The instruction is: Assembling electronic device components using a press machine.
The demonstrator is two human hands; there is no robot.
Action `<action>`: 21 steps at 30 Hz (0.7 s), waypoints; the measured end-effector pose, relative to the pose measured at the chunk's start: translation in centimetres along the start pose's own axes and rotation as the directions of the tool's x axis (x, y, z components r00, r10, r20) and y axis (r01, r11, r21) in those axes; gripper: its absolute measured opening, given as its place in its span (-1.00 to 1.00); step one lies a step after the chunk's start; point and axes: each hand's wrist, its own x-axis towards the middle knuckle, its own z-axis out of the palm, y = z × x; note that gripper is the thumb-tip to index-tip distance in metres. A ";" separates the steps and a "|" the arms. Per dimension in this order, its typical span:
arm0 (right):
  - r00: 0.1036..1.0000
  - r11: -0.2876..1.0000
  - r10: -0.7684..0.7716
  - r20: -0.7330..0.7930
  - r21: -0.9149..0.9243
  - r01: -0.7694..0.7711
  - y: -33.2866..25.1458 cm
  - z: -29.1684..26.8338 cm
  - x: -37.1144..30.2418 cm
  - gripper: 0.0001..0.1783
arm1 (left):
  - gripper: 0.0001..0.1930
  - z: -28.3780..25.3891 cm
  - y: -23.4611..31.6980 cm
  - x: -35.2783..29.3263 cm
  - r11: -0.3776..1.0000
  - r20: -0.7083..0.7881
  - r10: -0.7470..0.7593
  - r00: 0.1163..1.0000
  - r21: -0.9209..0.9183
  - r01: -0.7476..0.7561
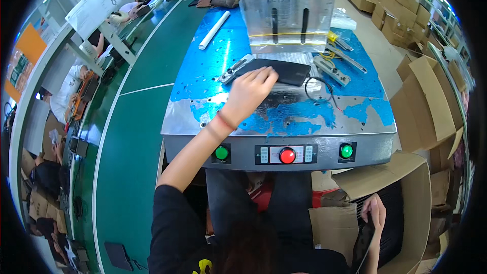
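My left hand [252,90] reaches over the machine's blue-covered metal bed, its fingers bent and pressed together on a flat black rectangular panel [293,73]. A thin black cable [308,93] loops from the panel's right end. Metal fixture blocks flank the panel: the left block [236,67] and the right block [332,70]. Low on the right, my right hand [374,212] is at an open cardboard box [417,208] holding black items [391,223]. Its fingers are curled, and what they hold, if anything, is hidden.
A large metal press head [286,18] hangs over the bed. On the front face sit a red button [287,156] and two green buttons [221,152]. A white tube [214,30] lies at the back left. A green conveyor [134,122] runs along the left; cartons [426,101] stand right.
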 end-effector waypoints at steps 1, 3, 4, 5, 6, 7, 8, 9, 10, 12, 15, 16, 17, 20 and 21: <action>1.000 0.998 -0.006 -0.002 0.063 0.006 0.9 -0.4 0.2 -0.58 | -0.69 -2.1 0.0 -1.9 0.999 0.013 -0.043 0.999 -0.011 0.043; 1.000 0.987 0.000 0.012 0.164 -0.002 2.7 -1.5 0.9 -0.58 | -0.77 -6.7 -0.4 -6.7 0.990 0.050 -0.133 0.990 0.054 0.130; 0.989 0.981 -0.134 0.061 0.147 0.124 3.8 -1.7 2.2 -0.60 | -0.85 -8.9 -0.8 -9.3 0.974 0.090 -0.190 0.978 0.142 0.176; 0.976 0.970 -0.179 0.126 0.187 0.154 4.6 -2.1 2.9 -0.59 | -0.90 -11.2 -1.1 -12.0 0.942 0.145 -0.281 0.949 0.232 0.243; 0.979 0.976 -0.155 0.134 0.173 0.131 5.3 -2.3 3.3 -0.58 | -0.91 -13.5 -1.6 -14.8 0.906 0.170 -0.343 0.924 0.318 0.278; 0.981 0.982 -0.130 0.144 0.156 0.107 5.8 -2.5 3.9 -0.58 | -0.93 -15.4 -2.0 -17.5 0.858 0.179 -0.422 0.889 0.395 0.328; 0.976 0.983 -0.126 0.179 0.152 0.099 6.0 -2.5 4.6 -0.58 | -0.93 -17.4 -2.3 -20.2 0.802 0.204 -0.507 0.837 0.469 0.371; 0.970 0.982 -0.143 0.196 0.152 0.114 5.9 -2.3 5.1 -0.57 | -0.90 -19.4 -2.5 -22.9 0.748 0.234 -0.576 0.783 0.536 0.390; 0.965 0.980 -0.161 0.210 0.154 0.130 5.7 -1.9 5.8 -0.57 | -0.85 -21.3 -2.4 -25.5 0.683 0.249 -0.646 0.721 0.612 0.400; 0.941 0.978 -0.193 0.278 0.126 0.164 4.5 -0.5 7.1 -0.56 | -0.79 -24.9 -1.6 -30.3 0.526 0.212 -0.805 0.554 0.687 0.501; 0.923 0.976 -0.216 0.320 0.071 0.204 2.1 2.8 7.9 -0.55 | -0.57 -29.6 1.3 -36.5 0.339 0.229 -0.935 0.270 0.799 0.497; 0.941 0.984 -0.162 0.298 -0.023 0.177 1.2 3.7 7.6 -0.57 | -0.47 -31.0 2.6 -38.3 0.318 0.195 -0.938 0.287 0.811 0.490; 0.961 0.987 -0.091 0.260 -0.104 0.121 0.5 4.6 7.4 -0.58 | -0.38 -32.3 4.0 -39.8 0.308 0.184 -0.940 0.288 0.821 0.481; 0.941 0.988 -0.071 0.330 -0.103 0.111 -0.5 6.9 7.9 -0.54 | -0.26 -37.4 6.6 -43.3 0.147 0.130 -0.989 0.069 0.826 0.545; 0.931 0.996 -0.051 0.361 -0.052 0.074 -0.5 7.3 8.1 -0.53 | -0.24 -38.9 7.5 -44.2 0.094 0.116 -0.993 0.001 0.797 0.597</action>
